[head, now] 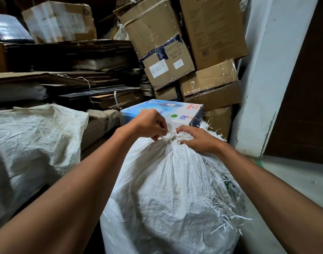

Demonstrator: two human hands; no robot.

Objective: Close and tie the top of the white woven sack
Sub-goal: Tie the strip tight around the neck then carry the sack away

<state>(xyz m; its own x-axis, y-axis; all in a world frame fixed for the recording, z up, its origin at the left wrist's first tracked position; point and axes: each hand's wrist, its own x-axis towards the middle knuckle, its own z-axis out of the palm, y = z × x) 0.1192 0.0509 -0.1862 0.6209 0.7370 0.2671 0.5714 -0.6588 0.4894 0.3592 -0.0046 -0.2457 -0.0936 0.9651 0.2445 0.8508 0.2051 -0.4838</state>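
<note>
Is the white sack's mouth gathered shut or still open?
Gathered shut: the sack neck is bunched under a white tie that both hands pinch.

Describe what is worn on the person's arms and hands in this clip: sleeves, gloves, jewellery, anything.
Nothing is worn that the view shows. The left hand and right hand are bare, with no gloves, rings or tape visible. Both forearms are uncovered up to the frame edges: no sleeves, watch or bracelets visible. The nails look short and unpainted.
</note>
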